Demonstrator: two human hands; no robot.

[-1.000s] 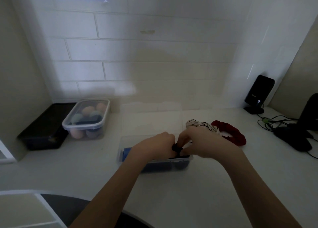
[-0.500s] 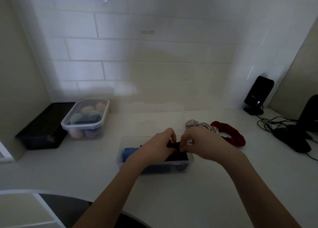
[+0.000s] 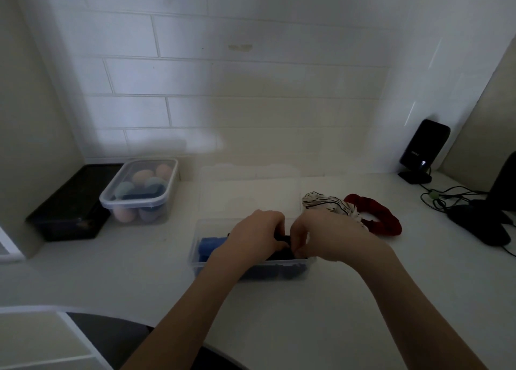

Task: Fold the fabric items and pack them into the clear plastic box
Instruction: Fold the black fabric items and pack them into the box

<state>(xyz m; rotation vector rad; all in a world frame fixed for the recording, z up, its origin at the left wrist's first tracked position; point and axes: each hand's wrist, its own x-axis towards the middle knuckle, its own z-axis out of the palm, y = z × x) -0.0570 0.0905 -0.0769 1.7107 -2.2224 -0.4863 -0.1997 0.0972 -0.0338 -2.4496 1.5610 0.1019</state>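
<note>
A clear plastic box stands open on the white counter, its clear lid lying flat behind it. A folded blue fabric lies in its left end. Both hands are over the box's right half, pinching a small black fabric item between them. My left hand grips its left side and my right hand grips its right side. A white striped scrunchie and a red scrunchie lie on the counter just right of the box.
A lidded clear tub of coloured sponges sits at the left, beside a black tray. At the right are a black speaker, cables and a dark device. The tiled wall is behind.
Both hands have kept hold of the black fabric item and lowered slightly into the box's right half, fingers drawing closer together.
</note>
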